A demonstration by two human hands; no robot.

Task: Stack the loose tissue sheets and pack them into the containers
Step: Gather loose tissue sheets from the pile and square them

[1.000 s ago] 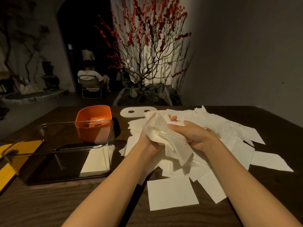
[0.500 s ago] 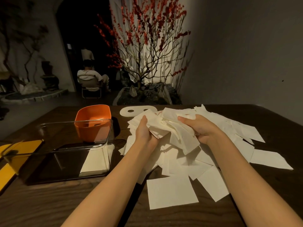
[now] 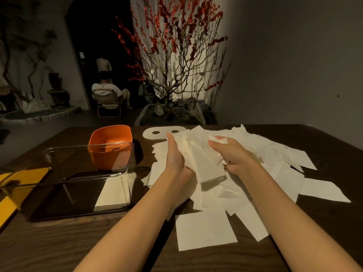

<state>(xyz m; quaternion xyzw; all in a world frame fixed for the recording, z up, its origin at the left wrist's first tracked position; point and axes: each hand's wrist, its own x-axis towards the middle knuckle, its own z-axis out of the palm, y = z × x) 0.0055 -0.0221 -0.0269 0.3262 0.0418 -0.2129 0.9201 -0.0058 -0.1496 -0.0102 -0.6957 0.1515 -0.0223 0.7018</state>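
A bunch of white tissue sheets [image 3: 200,154] is held above the table between both hands. My left hand [image 3: 174,154] grips its left side, thumb up along the edge. My right hand [image 3: 229,152] curls round its right side. Under and behind them spreads a wide heap of loose tissue sheets [image 3: 275,154]. One flat sheet [image 3: 204,230] lies alone near the front. A clear rectangular container [image 3: 121,185] stands at the left with a small stack of tissues [image 3: 112,195] in its right end. An orange container [image 3: 110,142] stands behind it.
A white lid with two holes [image 3: 155,132] lies at the back of the dark wooden table [image 3: 59,244]. Yellow flat pieces [image 3: 17,185] lie at the left edge. Beyond the table are a red-blossomed tree and a seated person.
Both hands have moved away from me and spread apart with the bunch. The sheets now hang looser between them, with my right hand's fingers further into the bunch.
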